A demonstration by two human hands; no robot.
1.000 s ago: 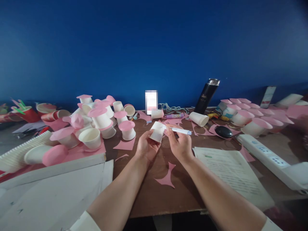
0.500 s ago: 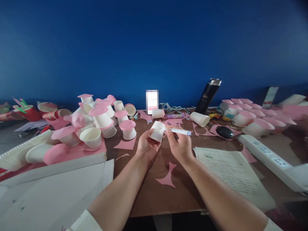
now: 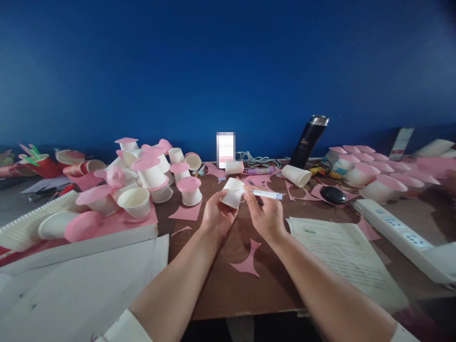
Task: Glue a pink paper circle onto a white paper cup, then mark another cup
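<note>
A white paper cup is tilted in my left hand, whose fingers curl around its lower left side. My right hand grips a white marker pen with a pale blue end. The pen lies nearly level, and its left tip is at the cup's right side; whether it touches cannot be made out. Both hands are held above the brown table. Below them lies a curved pink paper scrap.
Left stand several white cups with pink paper discs, beside a stack of cups and a white board. Right are a printed sheet, a power strip, a black mouse and a leaning black flask.
Almost nothing differs. The cup and pen have shifted very slightly, and both hands keep their hold.
</note>
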